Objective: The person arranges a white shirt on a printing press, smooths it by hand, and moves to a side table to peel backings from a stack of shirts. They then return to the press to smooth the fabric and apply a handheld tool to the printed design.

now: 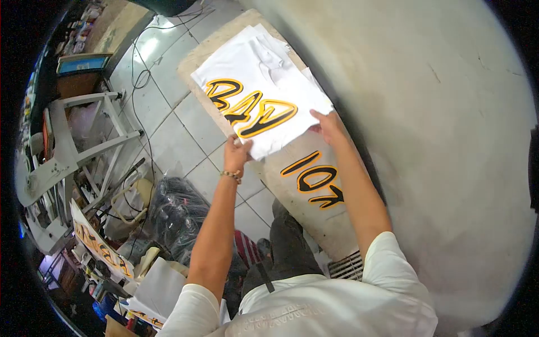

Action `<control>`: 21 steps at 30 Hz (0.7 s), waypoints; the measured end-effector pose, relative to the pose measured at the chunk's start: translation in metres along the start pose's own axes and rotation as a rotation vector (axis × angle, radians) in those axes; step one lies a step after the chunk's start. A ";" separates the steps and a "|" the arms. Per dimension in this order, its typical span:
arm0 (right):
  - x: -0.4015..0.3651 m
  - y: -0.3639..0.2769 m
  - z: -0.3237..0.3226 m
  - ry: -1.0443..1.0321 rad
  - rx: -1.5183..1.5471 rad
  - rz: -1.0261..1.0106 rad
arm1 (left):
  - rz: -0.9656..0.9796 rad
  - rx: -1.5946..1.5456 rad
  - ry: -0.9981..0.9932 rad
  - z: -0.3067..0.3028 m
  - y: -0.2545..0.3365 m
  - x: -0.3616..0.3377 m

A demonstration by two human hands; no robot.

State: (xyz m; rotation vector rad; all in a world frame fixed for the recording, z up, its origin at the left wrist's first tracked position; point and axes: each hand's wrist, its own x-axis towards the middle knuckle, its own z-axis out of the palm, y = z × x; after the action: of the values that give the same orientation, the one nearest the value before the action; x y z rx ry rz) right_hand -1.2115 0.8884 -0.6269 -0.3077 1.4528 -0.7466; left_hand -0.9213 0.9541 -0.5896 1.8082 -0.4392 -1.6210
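Note:
White fabric pieces, the top one printed with black letters edged in orange, lie on a long narrow board. My left hand pinches the near left corner of the fabric. At the near right corner, my right hand grips the edge, thumb on top and the other fingers underneath. Below the fabric, black and orange lettering shows on the board's surface; my right forearm hides part of it. The fabric's far end is rumpled and layered.
A pale wall runs along the board's right side. On the tiled floor at left are a white metal frame, a cable and a dark plastic-wrapped bundle. Another lettered sheet leans at lower left.

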 end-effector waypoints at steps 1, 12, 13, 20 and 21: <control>0.004 0.012 -0.003 0.048 0.010 0.032 | -0.037 0.106 0.032 -0.003 -0.020 0.009; 0.047 0.129 -0.063 0.437 -0.497 -0.435 | 0.219 0.839 -0.155 -0.073 -0.124 -0.042; 0.021 0.119 -0.055 0.490 -0.614 -0.459 | 0.115 0.775 -0.192 -0.087 -0.137 -0.063; -0.100 0.137 -0.028 -0.466 -1.278 -0.225 | -0.305 0.942 -0.159 -0.178 -0.141 -0.291; -0.108 0.147 -0.028 -0.661 -1.329 -0.149 | -0.278 0.900 -0.138 -0.194 -0.167 -0.310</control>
State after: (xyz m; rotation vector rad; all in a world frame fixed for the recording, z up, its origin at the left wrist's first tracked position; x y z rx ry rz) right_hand -1.1930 1.0719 -0.6368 -1.5204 1.0801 0.3316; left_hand -0.8170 1.3224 -0.4671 2.4826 -1.1669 -1.9086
